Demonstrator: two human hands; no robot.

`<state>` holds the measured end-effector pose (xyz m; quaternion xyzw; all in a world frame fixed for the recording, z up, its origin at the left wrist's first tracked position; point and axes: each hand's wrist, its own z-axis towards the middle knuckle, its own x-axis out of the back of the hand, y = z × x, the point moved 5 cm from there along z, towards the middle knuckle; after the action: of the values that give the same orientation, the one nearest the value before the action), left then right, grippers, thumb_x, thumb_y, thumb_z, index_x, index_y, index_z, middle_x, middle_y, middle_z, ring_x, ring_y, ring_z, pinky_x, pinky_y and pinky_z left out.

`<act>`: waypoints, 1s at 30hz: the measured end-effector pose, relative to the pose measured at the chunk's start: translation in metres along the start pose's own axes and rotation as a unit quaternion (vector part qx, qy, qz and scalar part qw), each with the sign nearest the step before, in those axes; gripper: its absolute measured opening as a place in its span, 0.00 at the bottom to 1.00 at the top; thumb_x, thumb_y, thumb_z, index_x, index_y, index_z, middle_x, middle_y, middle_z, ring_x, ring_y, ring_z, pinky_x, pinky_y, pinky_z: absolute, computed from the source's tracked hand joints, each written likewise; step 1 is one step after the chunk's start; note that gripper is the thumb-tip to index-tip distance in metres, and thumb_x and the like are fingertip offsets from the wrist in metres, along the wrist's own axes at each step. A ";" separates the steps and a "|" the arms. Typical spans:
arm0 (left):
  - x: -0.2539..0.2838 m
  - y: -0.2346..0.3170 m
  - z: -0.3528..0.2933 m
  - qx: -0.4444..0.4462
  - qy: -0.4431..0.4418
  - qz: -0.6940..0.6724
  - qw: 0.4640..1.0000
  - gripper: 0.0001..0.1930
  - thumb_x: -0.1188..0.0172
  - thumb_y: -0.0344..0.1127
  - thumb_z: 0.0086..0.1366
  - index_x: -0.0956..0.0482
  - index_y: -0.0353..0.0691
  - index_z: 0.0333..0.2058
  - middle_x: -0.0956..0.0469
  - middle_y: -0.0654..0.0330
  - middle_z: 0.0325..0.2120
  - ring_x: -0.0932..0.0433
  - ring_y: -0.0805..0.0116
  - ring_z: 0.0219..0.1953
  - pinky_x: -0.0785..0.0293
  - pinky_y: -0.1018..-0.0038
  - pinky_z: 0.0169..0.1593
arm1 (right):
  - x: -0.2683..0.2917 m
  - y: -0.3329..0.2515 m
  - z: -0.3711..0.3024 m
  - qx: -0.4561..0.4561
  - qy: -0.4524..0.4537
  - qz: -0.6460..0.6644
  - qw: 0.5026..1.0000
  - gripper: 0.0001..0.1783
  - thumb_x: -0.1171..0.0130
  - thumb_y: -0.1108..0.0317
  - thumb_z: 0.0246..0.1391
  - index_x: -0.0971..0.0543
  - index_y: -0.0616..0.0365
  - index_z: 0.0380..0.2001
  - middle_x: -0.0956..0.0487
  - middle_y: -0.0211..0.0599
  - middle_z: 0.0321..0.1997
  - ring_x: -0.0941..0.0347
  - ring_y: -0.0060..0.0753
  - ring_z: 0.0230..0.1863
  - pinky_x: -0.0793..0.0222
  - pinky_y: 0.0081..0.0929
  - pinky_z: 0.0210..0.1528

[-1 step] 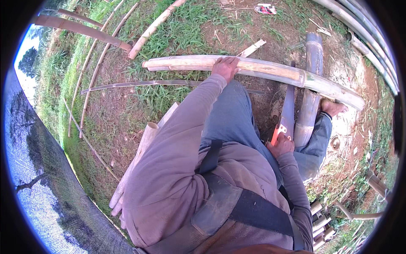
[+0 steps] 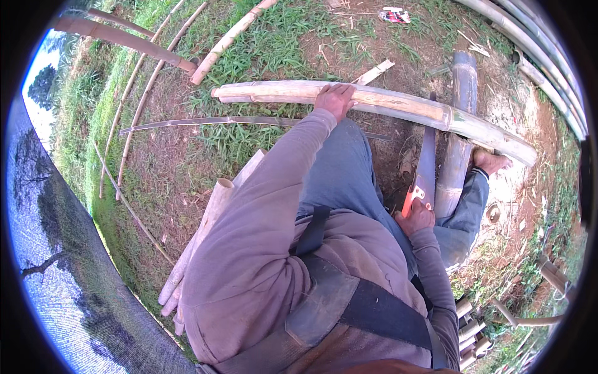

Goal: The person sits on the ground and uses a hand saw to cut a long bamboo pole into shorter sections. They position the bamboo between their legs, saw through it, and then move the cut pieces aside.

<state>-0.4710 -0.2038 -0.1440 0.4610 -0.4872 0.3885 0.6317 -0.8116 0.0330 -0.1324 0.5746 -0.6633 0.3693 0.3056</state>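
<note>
A long split-faced bamboo pole (image 2: 280,92) lies crosswise ahead of me, resting over a thicker bamboo log (image 2: 464,81). My left hand (image 2: 336,100) is closed over the pole near its middle, beside my bent knee. My right hand (image 2: 417,218) grips the orange handle of a handsaw (image 2: 426,159). The saw's blade points away from me, left of the log. The pole hides part of the blade, and its tip shows just beyond; how deep any cut is cannot be seen. My bare foot (image 2: 491,162) sits by the log under the pole's right end.
A thin bamboo strip (image 2: 180,123) lies on the grass at left. Cut bamboo lengths (image 2: 208,212) are by my left side, and more short pieces (image 2: 470,336) at lower right. Long poles (image 2: 542,47) line the far right. Dark netting (image 2: 75,268) hangs at left.
My right hand and the saw have shifted very slightly; the view has also moved a little. My left hand keeps its place on the pole.
</note>
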 end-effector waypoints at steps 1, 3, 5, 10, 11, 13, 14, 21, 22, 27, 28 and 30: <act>0.002 -0.002 -0.004 0.006 -0.001 -0.002 1.000 0.27 0.43 0.54 0.75 0.27 0.49 0.66 0.25 0.62 0.67 0.30 0.62 0.71 0.40 0.54 0.75 | 0.000 0.006 -0.005 -0.009 0.011 0.008 1.000 0.34 0.30 0.41 0.48 0.23 0.57 0.46 0.15 0.49 0.40 0.16 0.50 0.49 0.24 0.50 0.56; 0.004 -0.004 -0.007 0.008 -0.004 -0.010 1.000 0.27 0.43 0.54 0.75 0.27 0.49 0.66 0.25 0.62 0.67 0.31 0.63 0.71 0.41 0.54 0.76 | 0.005 0.015 -0.016 0.009 0.071 0.037 0.997 0.31 0.30 0.45 0.47 0.24 0.58 0.45 0.16 0.50 0.39 0.17 0.53 0.47 0.24 0.52 0.51; 0.004 -0.003 -0.008 0.009 0.003 -0.016 1.000 0.27 0.44 0.55 0.75 0.27 0.49 0.66 0.25 0.62 0.67 0.31 0.63 0.71 0.42 0.55 0.76 | 0.010 0.018 -0.025 0.029 0.132 0.052 0.989 0.30 0.29 0.48 0.47 0.24 0.59 0.45 0.16 0.50 0.41 0.18 0.54 0.47 0.25 0.53 0.50; -0.001 -0.001 -0.002 0.011 0.018 -0.001 1.000 0.28 0.45 0.56 0.76 0.27 0.49 0.67 0.24 0.61 0.66 0.30 0.63 0.70 0.40 0.55 0.75 | 0.020 0.010 -0.037 0.057 0.210 0.048 0.975 0.33 0.26 0.52 0.46 0.23 0.60 0.51 0.16 0.49 0.48 0.19 0.51 0.51 0.28 0.49 0.55; 0.000 -0.003 -0.001 0.008 0.017 0.001 1.000 0.28 0.45 0.56 0.76 0.27 0.49 0.67 0.24 0.61 0.66 0.29 0.62 0.70 0.40 0.55 0.75 | 0.020 0.014 -0.039 0.042 0.205 0.046 0.977 0.33 0.26 0.52 0.46 0.23 0.60 0.51 0.16 0.48 0.48 0.19 0.51 0.52 0.29 0.48 0.56; 0.009 -0.003 0.001 -0.012 -0.005 0.000 1.000 0.28 0.45 0.57 0.76 0.27 0.49 0.67 0.23 0.60 0.65 0.26 0.61 0.68 0.37 0.55 0.73 | 0.025 0.011 -0.048 0.098 0.290 0.016 0.952 0.28 0.26 0.53 0.45 0.20 0.57 0.45 0.15 0.43 0.45 0.18 0.47 0.48 0.29 0.44 0.55; 0.019 -0.011 -0.005 -0.049 0.060 0.010 0.997 0.26 0.39 0.51 0.73 0.24 0.49 0.64 0.19 0.58 0.60 0.22 0.56 0.62 0.28 0.56 0.66 | 0.035 0.007 -0.054 0.111 0.304 0.021 0.946 0.25 0.26 0.53 0.44 0.19 0.56 0.42 0.15 0.42 0.43 0.18 0.46 0.46 0.29 0.43 0.55; 0.108 -0.114 -0.062 -0.121 0.052 0.089 0.987 0.29 0.35 0.42 0.71 0.29 0.44 0.68 0.22 0.52 0.50 0.24 0.48 0.52 0.25 0.54 0.58 | 0.085 0.068 -0.143 0.172 0.385 0.090 0.902 0.15 0.28 0.58 0.41 0.20 0.53 0.28 0.19 0.39 0.28 0.21 0.47 0.28 0.30 0.42 0.39; 0.114 -0.129 -0.074 -0.114 0.029 0.093 0.989 0.29 0.36 0.42 0.71 0.29 0.44 0.68 0.22 0.52 0.50 0.24 0.47 0.52 0.26 0.54 0.58 | 0.084 0.080 -0.155 0.164 0.403 0.108 0.894 0.15 0.29 0.57 0.42 0.20 0.54 0.29 0.18 0.39 0.29 0.20 0.46 0.30 0.30 0.42 0.39; 0.115 -0.213 -0.161 0.046 -0.044 0.162 0.985 0.28 0.39 0.43 0.74 0.31 0.45 0.69 0.24 0.49 0.54 0.25 0.44 0.56 0.28 0.50 0.61 | 0.094 0.095 -0.202 0.152 0.409 0.145 0.888 0.15 0.29 0.58 0.44 0.19 0.56 0.31 0.15 0.43 0.34 0.20 0.46 0.29 0.29 0.42 0.37; 0.108 -0.230 -0.178 0.074 -0.047 0.171 0.981 0.28 0.40 0.42 0.74 0.31 0.46 0.70 0.24 0.49 0.55 0.26 0.43 0.58 0.30 0.49 0.63 | 0.092 0.096 -0.207 0.149 0.413 0.160 0.884 0.16 0.29 0.58 0.44 0.18 0.56 0.32 0.15 0.43 0.34 0.21 0.47 0.29 0.29 0.42 0.37; 0.098 -0.242 -0.197 0.140 -0.086 0.173 0.971 0.29 0.41 0.42 0.74 0.33 0.46 0.70 0.25 0.48 0.59 0.27 0.42 0.61 0.31 0.49 0.64 | 0.086 0.098 -0.211 0.140 0.401 0.199 0.884 0.17 0.30 0.58 0.48 0.17 0.59 0.35 0.15 0.46 0.34 0.23 0.47 0.28 0.29 0.41 0.35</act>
<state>-0.1714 -0.0764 -0.1180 0.4853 -0.5526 0.5150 0.4403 -0.9260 0.1709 0.0390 0.2707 -0.5262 0.7097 0.3823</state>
